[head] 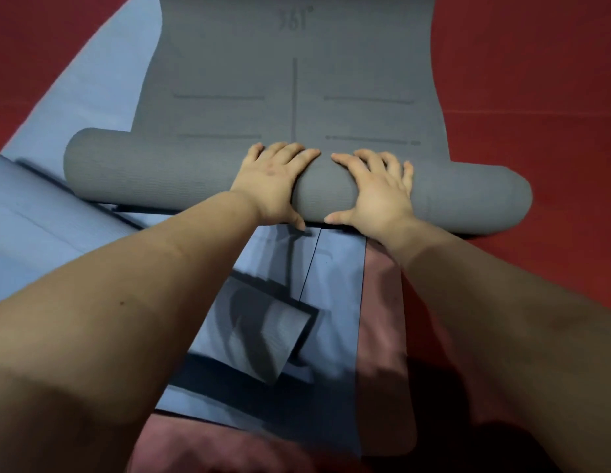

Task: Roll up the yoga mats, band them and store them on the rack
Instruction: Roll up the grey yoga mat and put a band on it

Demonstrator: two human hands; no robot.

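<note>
My left hand [275, 180] and right hand [375, 189] lie side by side on the middle of the grey yoga mat [297, 107], on its rolled part, fingers spread flat over the top, thumbs low on the near side. The unrolled length stretches away across the red floor [536, 80]. Blue mats [331, 302] and a pink mat [382, 336] lie below my arms.

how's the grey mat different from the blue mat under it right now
The grey mat is partly rolled, its near end a thick roll; the blue mat shows no roll, only a folded-over flap near the person.
Both hands, left hand and right hand, press on the grey mat's roll; neither touches the blue mat.
The grey mat lies on top, the blue mat beneath.
Both carry printed lines.
</note>
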